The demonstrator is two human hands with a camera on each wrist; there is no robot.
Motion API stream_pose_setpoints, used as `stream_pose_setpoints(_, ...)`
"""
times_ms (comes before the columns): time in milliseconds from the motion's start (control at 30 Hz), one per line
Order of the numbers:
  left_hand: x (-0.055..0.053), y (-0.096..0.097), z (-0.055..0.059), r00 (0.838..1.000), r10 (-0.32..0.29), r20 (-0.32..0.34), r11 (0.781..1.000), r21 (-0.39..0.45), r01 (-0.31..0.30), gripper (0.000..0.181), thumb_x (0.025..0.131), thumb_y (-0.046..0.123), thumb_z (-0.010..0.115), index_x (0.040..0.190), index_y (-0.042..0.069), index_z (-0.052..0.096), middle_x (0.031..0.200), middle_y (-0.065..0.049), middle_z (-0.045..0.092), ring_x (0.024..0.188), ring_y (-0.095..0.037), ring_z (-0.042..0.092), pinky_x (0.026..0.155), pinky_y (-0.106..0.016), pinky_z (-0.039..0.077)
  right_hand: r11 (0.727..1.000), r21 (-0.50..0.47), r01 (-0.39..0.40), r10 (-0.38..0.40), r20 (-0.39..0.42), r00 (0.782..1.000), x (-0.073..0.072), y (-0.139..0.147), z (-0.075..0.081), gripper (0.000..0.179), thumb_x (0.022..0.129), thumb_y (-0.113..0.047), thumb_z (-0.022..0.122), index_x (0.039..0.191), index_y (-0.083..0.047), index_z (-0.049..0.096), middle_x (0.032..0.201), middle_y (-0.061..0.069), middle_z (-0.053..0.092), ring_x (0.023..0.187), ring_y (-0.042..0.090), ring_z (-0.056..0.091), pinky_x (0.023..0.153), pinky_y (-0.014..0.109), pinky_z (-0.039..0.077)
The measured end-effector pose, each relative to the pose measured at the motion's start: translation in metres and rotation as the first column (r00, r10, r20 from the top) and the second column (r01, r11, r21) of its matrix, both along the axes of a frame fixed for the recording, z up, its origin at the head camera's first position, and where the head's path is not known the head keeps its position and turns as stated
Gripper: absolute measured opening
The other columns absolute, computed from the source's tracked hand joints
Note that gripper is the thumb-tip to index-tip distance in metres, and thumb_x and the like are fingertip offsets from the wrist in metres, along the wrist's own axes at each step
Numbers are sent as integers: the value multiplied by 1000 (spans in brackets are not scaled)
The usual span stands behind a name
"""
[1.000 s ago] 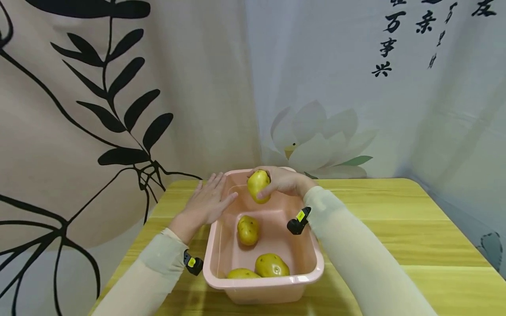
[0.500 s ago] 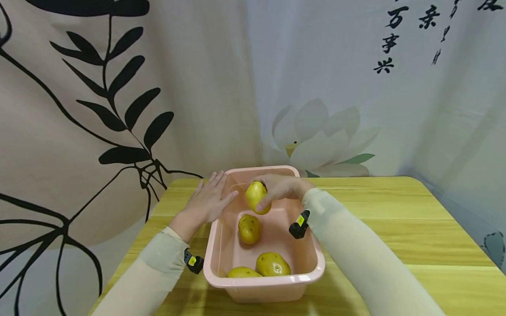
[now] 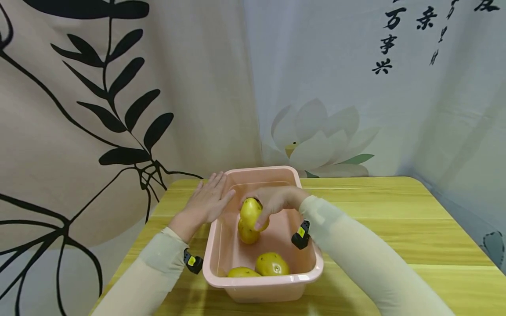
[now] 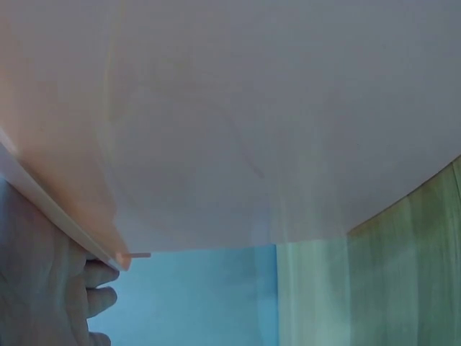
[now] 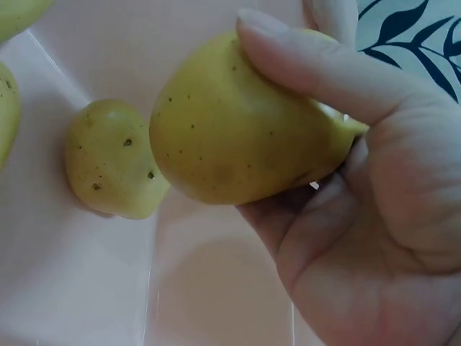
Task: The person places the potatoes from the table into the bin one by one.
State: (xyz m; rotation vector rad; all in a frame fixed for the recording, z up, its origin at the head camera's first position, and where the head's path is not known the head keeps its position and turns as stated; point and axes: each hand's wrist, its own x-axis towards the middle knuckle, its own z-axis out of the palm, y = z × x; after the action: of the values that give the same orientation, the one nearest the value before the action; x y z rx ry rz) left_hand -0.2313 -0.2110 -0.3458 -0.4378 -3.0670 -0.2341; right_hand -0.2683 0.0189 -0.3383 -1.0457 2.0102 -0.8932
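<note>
Inside the pink plastic basin point(image 3: 292, 279) my right hand point(image 3: 278, 199) holds a yellow potato point(image 3: 250, 210), thumb on its near side. The right wrist view shows that thumb point(image 5: 302, 61) lying across the potato's smooth, speckled skin. Just below, partly covered by it in the head view, a second potato point(image 3: 248, 237) lies on the basin floor. My left hand point(image 3: 203, 202) rests with straight, spread fingers on the basin's left rim. From the left wrist, the basin's outer wall point(image 4: 216, 144) fills most of the view, and a few fingertips point(image 4: 101, 299) show beside the rim.
Two more potatoes lie at the basin's near end, a round one point(image 3: 272, 264) and one half hidden by the front wall point(image 3: 243, 272). The basin stands on a wood-grain table point(image 3: 379, 228). Behind hangs a printed curtain point(image 3: 213, 87).
My right hand has carried its potato down and toward me inside the basin, so it now overlaps the second potato in the head view. The left hand has stayed at the rim.
</note>
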Motion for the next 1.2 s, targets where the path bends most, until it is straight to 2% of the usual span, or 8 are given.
stream_pose_setpoints(233, 0, -1, 0, 1000, -5, 5, 1000, -6, 5, 81, 97, 64, 13, 155, 7, 10, 161, -9, 4, 147, -29, 3, 115, -55, 2, 998, 36, -60, 61, -15, 998, 8, -4, -1, 68, 70, -23, 86, 129, -18, 53, 114, -5, 61, 102, 13, 59, 87, 29, 51)
stream_pose_setpoints(367, 1, -2, 1, 1000, 0, 14, 1000, 2, 0, 80, 98, 64, 14, 155, 7, 9, 161, -9, 4, 147, -28, 1, 115, -54, 1, 993, 70, -96, 96, 10, 995, 12, -7, -4, 63, 70, -21, 85, 125, -18, 55, 112, -5, 62, 101, 13, 58, 88, 28, 50)
stream_pose_setpoints(567, 1, -1, 1, 1000, 0, 20, 1000, 5, 0, 84, 95, 67, 10, 155, 8, 9, 161, -8, 3, 147, -27, 0, 115, -54, 1, 989, 118, -92, 88, 32, 996, 14, -7, -5, 59, 70, -20, 86, 121, -20, 56, 108, -4, 62, 99, 12, 58, 85, 28, 51)
stream_pose_setpoints(733, 1, -1, 2, 1000, -5, 17, 1000, -5, 5, 88, 93, 70, 7, 155, 8, 9, 161, -9, 3, 147, -27, 0, 115, -53, 1, 986, 107, -129, 117, 109, 987, 14, -7, -6, 54, 75, -16, 82, 122, -12, 56, 109, -3, 62, 99, 13, 58, 87, 27, 51)
stream_pose_setpoints(867, 0, 0, 2, 1000, -14, 11, 1000, -5, 14, 88, 93, 70, 7, 155, 7, 9, 160, -10, 3, 147, -28, 1, 115, -54, 2, 982, 107, -156, 134, 186, 973, 13, -8, -7, 49, 79, -9, 79, 122, -3, 56, 114, 5, 63, 103, 17, 58, 89, 27, 50)
stream_pose_setpoints(1033, -1, 0, 1, 1000, -11, 6, 1000, 2, 10, 82, 97, 64, 14, 155, 6, 10, 160, -9, 4, 147, -28, 1, 115, -53, 2, 986, 95, -137, 111, 237, 965, 13, -9, -9, 43, 80, -2, 76, 119, 0, 58, 120, 17, 61, 111, 26, 57, 92, 26, 48)
stream_pose_setpoints(1200, 0, 0, 0, 1000, -8, 6, 1000, 1, 8, 84, 96, 66, 13, 155, 6, 10, 160, -10, 4, 147, -28, 2, 115, -54, 4, 991, 72, -116, 93, 267, 959, 13, -8, -10, 47, 79, 1, 74, 123, 0, 56, 125, 17, 58, 117, 28, 55, 94, 28, 48)
